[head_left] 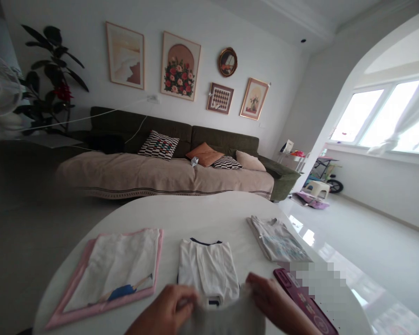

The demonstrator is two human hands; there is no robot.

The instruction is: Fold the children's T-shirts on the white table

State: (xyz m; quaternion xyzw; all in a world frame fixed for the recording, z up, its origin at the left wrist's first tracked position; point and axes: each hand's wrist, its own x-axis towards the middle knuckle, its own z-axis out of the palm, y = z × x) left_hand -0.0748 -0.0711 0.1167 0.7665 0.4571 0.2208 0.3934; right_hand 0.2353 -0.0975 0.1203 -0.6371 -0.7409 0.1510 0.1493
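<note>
My left hand (174, 304) and my right hand (270, 300) each pinch an upper corner of a light grey garment (228, 321) at the bottom of the view. The garment is blurred, and most of it lies below the picture, so its kind does not show. Just beyond it, a folded white shirt (209, 267) with a dark neckline lies flat on the white table (199, 209). To the left are folded white and pink clothes (122, 260), one atop the other. Folded grey shirts (277, 239) lie at the far right of the table.
A flat maroon object (300, 298) lies near my right forearm, partly covered by a pixelated patch. Behind the table stands a long sofa (167, 174) with several cushions. A fan (0, 86) is at the left edge, and a white stool (317, 188) stands at right.
</note>
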